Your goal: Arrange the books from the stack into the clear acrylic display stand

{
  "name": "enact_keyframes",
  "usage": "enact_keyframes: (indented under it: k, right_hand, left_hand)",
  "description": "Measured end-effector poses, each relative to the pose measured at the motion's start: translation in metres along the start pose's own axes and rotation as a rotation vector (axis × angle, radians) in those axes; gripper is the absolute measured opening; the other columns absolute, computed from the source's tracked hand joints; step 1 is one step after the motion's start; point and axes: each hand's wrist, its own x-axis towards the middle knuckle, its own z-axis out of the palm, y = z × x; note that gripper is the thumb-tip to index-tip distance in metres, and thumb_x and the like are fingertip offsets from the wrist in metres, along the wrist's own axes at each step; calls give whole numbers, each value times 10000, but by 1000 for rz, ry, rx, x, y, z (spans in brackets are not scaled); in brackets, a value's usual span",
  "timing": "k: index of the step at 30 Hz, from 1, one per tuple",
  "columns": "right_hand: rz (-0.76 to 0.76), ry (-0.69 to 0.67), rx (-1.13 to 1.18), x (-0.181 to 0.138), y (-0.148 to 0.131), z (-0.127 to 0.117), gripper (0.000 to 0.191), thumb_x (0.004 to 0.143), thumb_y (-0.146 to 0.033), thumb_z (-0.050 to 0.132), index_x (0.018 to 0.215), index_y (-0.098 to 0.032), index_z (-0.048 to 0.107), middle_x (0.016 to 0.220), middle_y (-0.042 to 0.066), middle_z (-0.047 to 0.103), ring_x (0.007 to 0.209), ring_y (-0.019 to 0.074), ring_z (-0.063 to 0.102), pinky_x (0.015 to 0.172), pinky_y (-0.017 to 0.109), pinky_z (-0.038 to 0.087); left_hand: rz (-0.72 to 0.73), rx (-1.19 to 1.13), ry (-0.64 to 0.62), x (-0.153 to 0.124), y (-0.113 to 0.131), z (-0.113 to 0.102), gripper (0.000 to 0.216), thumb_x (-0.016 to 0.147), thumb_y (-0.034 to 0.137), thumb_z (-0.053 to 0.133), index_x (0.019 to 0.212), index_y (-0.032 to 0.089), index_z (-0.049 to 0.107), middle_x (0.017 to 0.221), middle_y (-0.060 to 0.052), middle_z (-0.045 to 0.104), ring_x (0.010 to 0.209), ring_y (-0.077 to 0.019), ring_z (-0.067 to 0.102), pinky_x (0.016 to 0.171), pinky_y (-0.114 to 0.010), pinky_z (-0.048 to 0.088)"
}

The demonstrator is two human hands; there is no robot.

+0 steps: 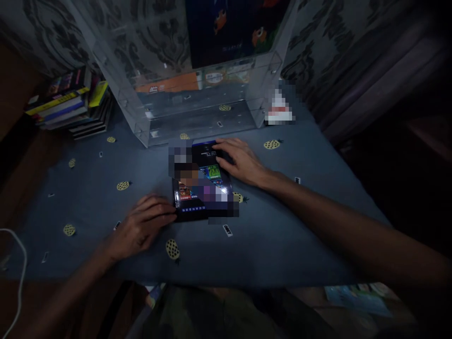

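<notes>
I see a glossy black rectangular book with coloured pictures (pixel 208 176), lying flat between both hands, partly pixelated. Right hand (pixel 243 162): thumb and fingers spread, touching its upper right part. Left hand (pixel 139 226): fingers together at its lower left edge; I can't tell if they pinch. Blue-grey pineapple-print cloth (pixel 282 226) under both; clear plastic shelf (pixel 259 101) beyond the hands.
</notes>
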Motion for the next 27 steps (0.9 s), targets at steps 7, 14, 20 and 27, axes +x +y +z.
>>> enact_keyframes:
  k: [7, 14, 20, 27]
  right_hand:
    - [-6, -29, -37, 0, -2, -2, 362, 941, -307, 536, 1264, -178, 635, 1361, 133, 637, 1274, 337, 555, 1076, 551, 428]
    - [2, -20, -57, 0, -2, 0, 350, 943, -300, 529, 1258, -190, 637, 1357, 120, 639, 1267, 333, 552, 1062, 555, 435]
    - [15, -33, -57, 0, -2, 0, 349, 952, -294, 525, 1270, -200, 632, 1383, 115, 621, 1278, 327, 545, 1071, 556, 428]
    - [2, -24, -73, 0, -4, 0, 368, 955, -289, 508, 1267, -141, 634, 1382, 157, 619, 1268, 333, 557, 1061, 543, 447]
  left_hand:
    - [73, 93, -68, 11, 7, 12, 402, 959, 91, 466, 1318, 199, 608, 1160, -80, 721, 1121, -230, 626, 1066, -482, 465]
    - [189, 171, -170, 52, 22, 29, 391, 964, 86, 455, 1322, 160, 595, 1156, -92, 705, 1118, -226, 596, 1049, -439, 457]
    - [217, 275, -170, 78, 32, 47, 335, 998, 119, 448, 1287, 140, 617, 1110, -110, 684, 1025, -224, 596, 893, -364, 477]
    - [190, 338, -226, 84, 37, 50, 351, 1002, 184, 492, 1340, 177, 586, 1117, -104, 656, 999, -230, 585, 841, -363, 475]
